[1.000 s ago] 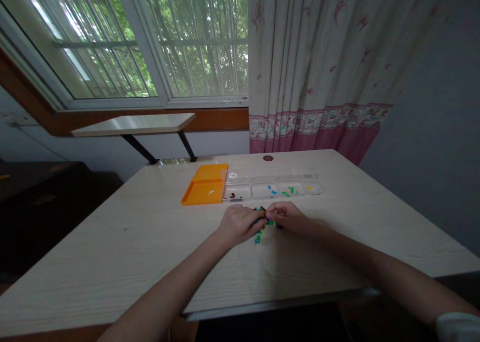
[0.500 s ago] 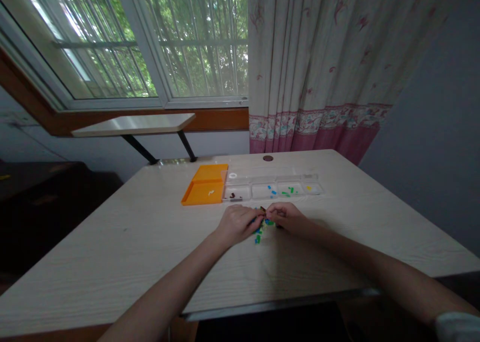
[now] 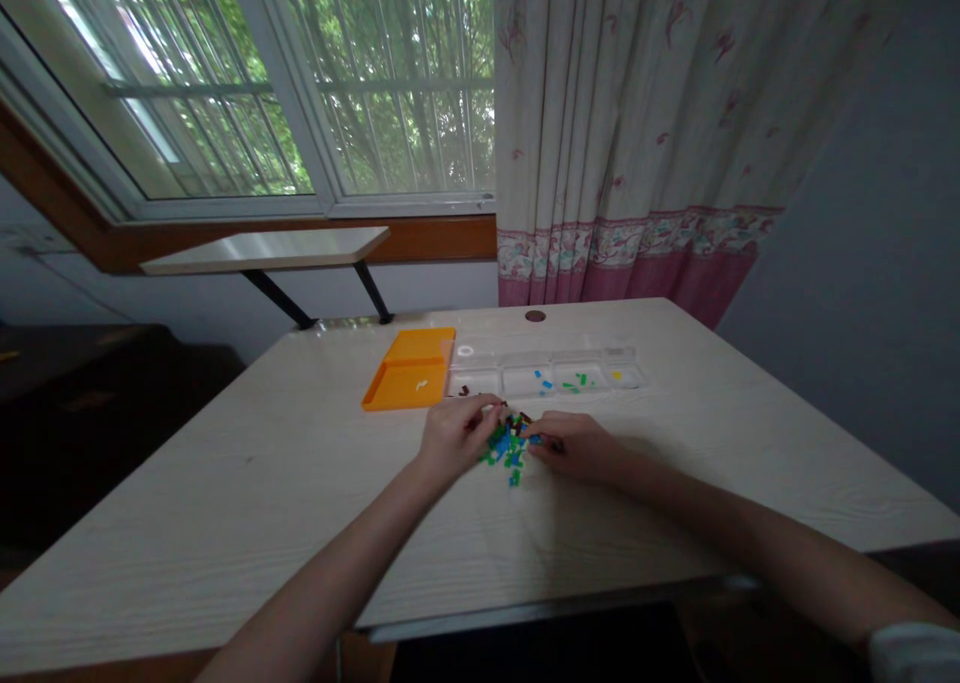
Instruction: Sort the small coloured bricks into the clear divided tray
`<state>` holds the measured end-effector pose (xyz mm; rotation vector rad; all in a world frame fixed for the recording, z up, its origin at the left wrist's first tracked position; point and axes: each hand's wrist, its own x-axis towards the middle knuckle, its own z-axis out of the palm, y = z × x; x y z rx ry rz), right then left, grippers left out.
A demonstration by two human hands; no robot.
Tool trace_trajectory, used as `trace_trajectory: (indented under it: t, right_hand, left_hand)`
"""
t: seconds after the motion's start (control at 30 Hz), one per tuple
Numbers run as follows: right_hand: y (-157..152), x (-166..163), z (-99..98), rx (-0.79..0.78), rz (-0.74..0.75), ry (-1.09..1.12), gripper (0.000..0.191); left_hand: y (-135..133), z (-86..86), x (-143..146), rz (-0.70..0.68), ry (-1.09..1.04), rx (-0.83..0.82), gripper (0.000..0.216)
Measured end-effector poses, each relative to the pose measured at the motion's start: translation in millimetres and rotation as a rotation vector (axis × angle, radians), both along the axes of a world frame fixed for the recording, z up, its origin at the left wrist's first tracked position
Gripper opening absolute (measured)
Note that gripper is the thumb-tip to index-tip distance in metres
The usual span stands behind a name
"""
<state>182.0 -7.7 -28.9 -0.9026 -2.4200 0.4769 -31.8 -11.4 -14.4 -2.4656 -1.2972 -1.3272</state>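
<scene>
A small heap of blue, green, brown and pale plastic building pieces (image 3: 504,445) lies on the desk between my hands. My left hand (image 3: 453,431) is at the heap's left edge, thumb and fingers pinched together. A tiny dark speck shows at its fingertips, too small to name. From the right, my right hand (image 3: 576,445) reaches to the heap with curled fingers touching the pieces. What its fingertips hold is hidden. Just beyond stands a clear compartment box (image 3: 525,391) with brown, blue, green and yellow pieces in separate compartments.
Left of the clear box is an open orange case (image 3: 405,393) with a small white piece inside. A raised shelf (image 3: 277,248) on black legs stands at the desk's back left. The wooden desk (image 3: 300,473) ends at a front edge near my forearms.
My hands, which met over the heap, have moved apart. The left has shifted left and slightly up, uncovering more of the blue, green and brown pieces.
</scene>
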Motion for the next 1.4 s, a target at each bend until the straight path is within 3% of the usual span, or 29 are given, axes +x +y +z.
trace_trajectory:
  t: [0.13, 0.6, 0.97, 1.23, 1.4]
  right_hand:
    - [-1, 1, 0.7, 0.048, 0.029, -0.093, 0.02]
    - [3, 2, -4.9, 0.104, 0.023, -0.125, 0.014]
    - [6, 11, 2.3, 0.122, 0.071, -0.138, 0.018]
    - [6, 12, 2.8, 0.142, 0.072, -0.196, 0.014]
    - [5, 11, 3.3, 0.153, 0.067, -0.23, 0.013]
  left_hand:
    - [2, 0.0, -5, 0.085, -0.058, 0.017, 0.02]
    - [1, 1.0, -6, 0.115, -0.057, 0.05, 0.022]
    - [19, -3.4, -23, 0.315, 0.114, -0.283, 0.026]
    - [27, -3.2, -32, 0.459, 0.159, -0.365, 0.028]
    - [26, -5.1, -31, 0.432, 0.152, -0.341, 0.031]
